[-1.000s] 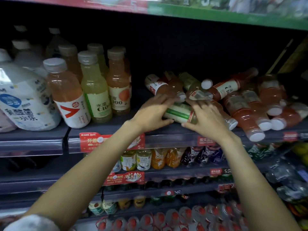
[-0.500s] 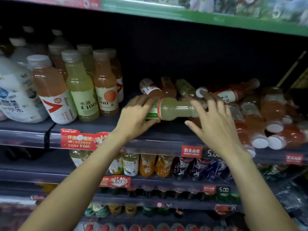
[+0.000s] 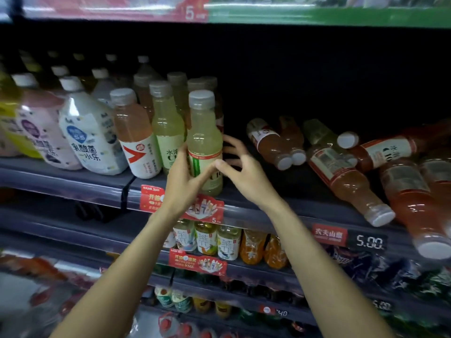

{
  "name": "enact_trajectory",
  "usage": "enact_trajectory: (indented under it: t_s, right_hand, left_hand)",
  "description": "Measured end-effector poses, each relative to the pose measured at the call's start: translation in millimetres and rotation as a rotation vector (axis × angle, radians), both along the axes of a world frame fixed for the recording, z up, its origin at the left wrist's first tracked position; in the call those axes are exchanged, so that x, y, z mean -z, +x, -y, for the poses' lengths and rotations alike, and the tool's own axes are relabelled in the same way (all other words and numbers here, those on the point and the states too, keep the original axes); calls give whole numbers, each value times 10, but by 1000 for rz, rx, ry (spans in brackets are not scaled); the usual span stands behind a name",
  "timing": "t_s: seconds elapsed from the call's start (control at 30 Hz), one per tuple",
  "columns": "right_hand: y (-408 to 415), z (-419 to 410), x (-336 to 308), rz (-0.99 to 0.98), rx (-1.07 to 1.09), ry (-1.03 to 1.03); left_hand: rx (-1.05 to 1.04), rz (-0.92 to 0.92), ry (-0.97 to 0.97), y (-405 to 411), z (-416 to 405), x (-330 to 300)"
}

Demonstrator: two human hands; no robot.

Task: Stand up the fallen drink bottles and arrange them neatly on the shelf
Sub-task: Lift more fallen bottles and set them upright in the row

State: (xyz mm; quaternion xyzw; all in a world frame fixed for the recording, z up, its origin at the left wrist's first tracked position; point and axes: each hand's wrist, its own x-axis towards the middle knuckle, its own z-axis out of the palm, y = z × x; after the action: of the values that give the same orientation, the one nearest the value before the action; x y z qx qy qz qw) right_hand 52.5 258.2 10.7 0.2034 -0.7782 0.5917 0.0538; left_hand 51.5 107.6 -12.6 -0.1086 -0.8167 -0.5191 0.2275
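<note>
Left hand [image 3: 181, 181] grips the upright pale green bottle [image 3: 205, 142] at the shelf [image 3: 280, 203] edge; right hand [image 3: 240, 167] spread beside it, dark bare shelf between it and fallen bottles [image 3: 341, 172] right.

A dim shop aisle, the back of the display unit [image 3: 317, 69] black and unlit from 10 to 2 o'clock. Across 12 o'clock runs a header strip [image 3: 219, 11], red on its left half and green on its right. Grey shelf edges [image 3: 61, 189] slant down toward 3 o'clock, carrying a red promotion tag [image 3: 205, 208] near centre and a price label reading 5.00 [image 3: 369, 241] at 4 o'clock. Lower tiers at 6 o'clock are blurred.
</note>
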Motion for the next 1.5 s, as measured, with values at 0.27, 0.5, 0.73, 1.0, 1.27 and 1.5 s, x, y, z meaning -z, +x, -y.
enact_trajectory:
  t_s: [0.27,0.5,0.73,1.0,1.27,1.5]
  right_hand:
    - [-130,183,10,2,43,-17]
    - [-125,-300,62,-183,290,450]
    - [-326,-755,62,-63,754,1131]
    - [-360,-740,-38,16,733,1079]
    - [178,-789,-186,-408,748,388]
    - [267,-627,-537,-491,652,269]
  left_hand:
    - [-286,-135,-253,-80,231,-17]
    - [-389,-267,-133,-129,224,118]
    - [-190,-627,-265,57,-263,101]
    - [106,-358,-659,-230,-594,-38]
    - [281,-284,-510,-351,-665,-107]
    - [297,-229,-282,-268,-763,-190]
